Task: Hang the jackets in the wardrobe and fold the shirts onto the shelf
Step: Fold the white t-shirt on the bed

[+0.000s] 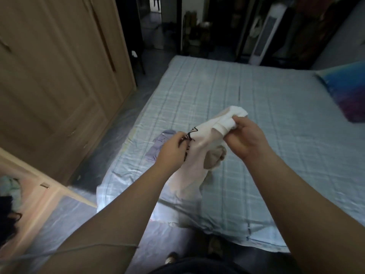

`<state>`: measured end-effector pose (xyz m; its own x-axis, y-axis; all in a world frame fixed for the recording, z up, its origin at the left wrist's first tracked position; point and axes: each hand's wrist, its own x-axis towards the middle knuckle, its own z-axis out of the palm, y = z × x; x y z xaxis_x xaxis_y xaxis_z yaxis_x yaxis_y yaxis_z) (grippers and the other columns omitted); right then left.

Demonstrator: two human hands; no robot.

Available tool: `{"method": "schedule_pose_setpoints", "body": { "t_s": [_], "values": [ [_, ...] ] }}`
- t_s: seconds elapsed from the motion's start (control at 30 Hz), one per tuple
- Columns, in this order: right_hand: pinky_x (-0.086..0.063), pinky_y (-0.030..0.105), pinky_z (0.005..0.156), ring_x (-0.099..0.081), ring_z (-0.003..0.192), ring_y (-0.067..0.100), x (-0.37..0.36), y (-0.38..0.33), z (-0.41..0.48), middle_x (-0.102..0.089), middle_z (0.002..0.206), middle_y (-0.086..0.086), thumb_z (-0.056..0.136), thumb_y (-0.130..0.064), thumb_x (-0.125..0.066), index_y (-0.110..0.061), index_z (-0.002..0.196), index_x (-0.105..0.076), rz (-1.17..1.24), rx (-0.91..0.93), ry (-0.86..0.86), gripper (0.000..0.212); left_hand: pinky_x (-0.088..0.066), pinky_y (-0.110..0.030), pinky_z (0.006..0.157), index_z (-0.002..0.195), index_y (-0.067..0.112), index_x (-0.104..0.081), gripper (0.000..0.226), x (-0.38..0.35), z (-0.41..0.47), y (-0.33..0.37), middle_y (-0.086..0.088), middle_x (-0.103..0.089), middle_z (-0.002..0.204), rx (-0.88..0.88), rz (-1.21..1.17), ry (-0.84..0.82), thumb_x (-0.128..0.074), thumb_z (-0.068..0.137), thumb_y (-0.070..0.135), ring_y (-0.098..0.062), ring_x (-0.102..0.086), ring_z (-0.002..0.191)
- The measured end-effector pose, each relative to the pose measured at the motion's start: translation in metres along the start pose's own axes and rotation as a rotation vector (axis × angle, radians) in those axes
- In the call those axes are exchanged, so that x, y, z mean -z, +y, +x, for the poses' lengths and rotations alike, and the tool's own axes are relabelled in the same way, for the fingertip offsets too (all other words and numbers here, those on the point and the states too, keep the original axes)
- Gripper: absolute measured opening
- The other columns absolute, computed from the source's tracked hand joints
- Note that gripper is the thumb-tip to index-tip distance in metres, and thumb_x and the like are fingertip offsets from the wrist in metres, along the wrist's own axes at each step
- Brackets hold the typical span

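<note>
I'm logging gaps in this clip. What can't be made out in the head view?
Black print on the white cloth garment: head view, half covered by the left hand; unreadable.
Lilac garment on the blue checked bed sheet: head view, mostly behind the left hand; type unclear.
Open wooden wardrobe, lower left: cut by the frame edge, blurred; contents indistinct.
Blue and purple pillow: cut by the right edge.

Open sheet on the bed (pixel 266 107) stretches ahead and right of the shirt (pixel 199 147), as far as the pillow (pixel 347 91) at the right edge. A lilac garment (pixel 158 147) lies on the bed just left of the shirt. Between bed and shut wardrobe (pixel 59 76) runs a narrow floor strip (pixel 122 123); an open door (pixel 47 182) juts across its near end
</note>
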<state>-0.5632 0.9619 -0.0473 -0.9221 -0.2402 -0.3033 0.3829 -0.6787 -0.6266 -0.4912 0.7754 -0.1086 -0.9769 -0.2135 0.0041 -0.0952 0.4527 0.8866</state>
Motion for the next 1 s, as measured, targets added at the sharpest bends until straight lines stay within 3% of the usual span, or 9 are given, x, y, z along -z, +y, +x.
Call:
{"method": "schedule_pose_setpoints", "body": {
  "t_s": [0.1,0.23,0.37,0.5,0.57,0.63,0.73,0.87,1.0],
  "values": [
    [-0.060,0.043,0.067,-0.070,0.088,0.029,0.007,-0.043,-0.008,-0.062,0.110,0.021,0.098,0.003,-0.032,-0.007,0.141,-0.040,-0.001,0.084,-0.045,0.045,-0.046,-0.028,0.049,0.093,0.021,-0.062,0.013,-0.011,0.006,0.040,-0.005,-0.067,0.079,-0.050,-0.012,-0.004,-0.050,0.099,0.021,-0.015,-0.059,0.064],
    [-0.059,0.046,0.075,-0.062,0.107,0.033,0.035,-0.106,-0.014,-0.051,0.130,0.023,0.100,0.001,-0.032,-0.007,0.149,-0.030,-0.016,0.179,-0.087,0.050,-0.043,-0.018,0.054,0.096,0.020,-0.064,0.011,-0.044,0.018,0.096,0.001,-0.068,0.078,-0.129,0.031,-0.002,-0.053,0.099,0.022,-0.010,-0.060,0.066],
    [-0.058,0.040,0.080,-0.069,0.100,0.027,0.074,-0.169,-0.030,-0.066,0.115,0.016,0.082,0.002,-0.061,-0.006,0.145,-0.040,0.038,0.226,-0.067,0.067,-0.049,-0.028,0.063,0.085,0.034,-0.059,0.015,-0.098,0.031,0.152,0.008,-0.067,0.081,-0.164,-0.013,-0.022,-0.054,0.098,0.027,-0.010,-0.063,0.074],
    [-0.048,0.042,0.101,-0.061,0.119,0.023,0.137,-0.213,-0.053,-0.062,0.133,0.006,0.094,0.004,-0.037,-0.016,0.142,-0.048,-0.192,0.162,-0.058,0.053,-0.058,-0.039,0.072,0.096,0.027,-0.063,0.011,-0.168,0.040,0.213,0.001,-0.069,0.089,-0.150,-0.154,0.008,-0.053,0.099,0.029,-0.017,-0.068,0.082],
    [-0.046,0.040,0.103,-0.057,0.122,0.021,0.178,-0.224,-0.065,-0.056,0.139,0.004,0.095,0.003,-0.038,-0.022,0.138,-0.050,-0.432,0.127,-0.050,0.051,-0.057,-0.039,0.075,0.097,0.023,-0.064,0.012,-0.208,0.044,0.241,-0.002,-0.069,0.090,-0.163,-0.167,-0.002,-0.053,0.099,0.029,-0.018,-0.068,0.083],
    [-0.048,0.041,0.103,-0.058,0.122,0.019,0.216,-0.227,-0.071,-0.059,0.137,0.003,0.093,-0.013,-0.054,-0.025,0.129,-0.058,-0.662,0.079,-0.075,0.038,-0.054,-0.038,0.075,0.096,0.020,-0.063,0.013,-0.247,0.045,0.264,-0.006,-0.070,0.091,-0.180,-0.125,-0.043,-0.054,0.099,0.028,-0.020,-0.067,0.083],
    [-0.049,0.041,0.099,-0.060,0.119,0.014,0.260,-0.229,-0.078,-0.065,0.128,-0.006,0.088,-0.033,-0.067,-0.029,0.128,-0.057,-0.736,-0.019,-0.074,0.041,-0.051,-0.034,0.068,0.098,0.017,-0.063,0.013,-0.300,0.046,0.287,-0.006,-0.071,0.090,-0.187,-0.057,-0.071,-0.055,0.099,0.028,-0.019,-0.065,0.078],
    [-0.053,0.020,0.074,-0.066,0.108,0.011,0.288,-0.235,-0.076,-0.070,0.117,-0.009,0.089,-0.024,-0.071,-0.026,0.128,-0.055,-0.838,0.068,-0.067,0.042,-0.055,-0.037,0.069,0.094,0.020,-0.063,0.009,-0.347,0.041,0.304,-0.004,-0.072,0.087,-0.134,-0.077,-0.097,-0.059,0.096,0.028,-0.020,-0.068,0.079],
    [-0.058,0.035,0.079,-0.069,0.106,0.021,0.304,-0.245,-0.063,-0.072,0.114,0.002,0.092,-0.016,-0.064,-0.019,0.126,-0.060,-0.719,0.102,-0.002,0.034,-0.057,-0.039,0.068,0.091,0.021,-0.067,0.009,-0.371,0.042,0.310,-0.004,-0.074,0.084,-0.146,-0.081,-0.170,-0.063,0.095,0.029,-0.022,-0.071,0.077]
  ]
}}
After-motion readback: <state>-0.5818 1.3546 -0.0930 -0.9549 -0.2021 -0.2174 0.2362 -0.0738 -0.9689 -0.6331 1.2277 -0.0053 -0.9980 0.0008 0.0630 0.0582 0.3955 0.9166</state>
